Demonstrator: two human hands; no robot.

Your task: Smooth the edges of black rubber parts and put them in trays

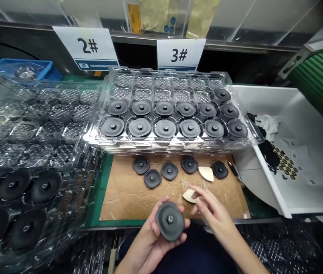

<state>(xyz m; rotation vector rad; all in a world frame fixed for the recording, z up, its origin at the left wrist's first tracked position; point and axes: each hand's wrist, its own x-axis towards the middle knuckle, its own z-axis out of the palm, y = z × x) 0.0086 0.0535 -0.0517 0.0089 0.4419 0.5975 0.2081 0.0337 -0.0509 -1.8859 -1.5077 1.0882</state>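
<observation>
We find a round black rubber disc with a central metal nut [170, 221] cupped in the left hand [152, 238] at bottom centre of the frame, fingers curled behind its rim. The right hand [212, 207], fingers loosely spread, sits just beside a cream triangular pad [189, 196] above brown cardboard [127, 190].

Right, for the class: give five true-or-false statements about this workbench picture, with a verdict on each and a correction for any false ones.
The left hand holds a dark grey disc with a central metal nut. True.
The right hand holds a second disc. False: its fingers are at a cream pointed piece.
Five loose discs lie on the cardboard sheet. True.
The blue plastic bin stands right of the clear tray. False: it stands to the tray's left.
The card marked 3# stands behind the clear tray. True.
</observation>
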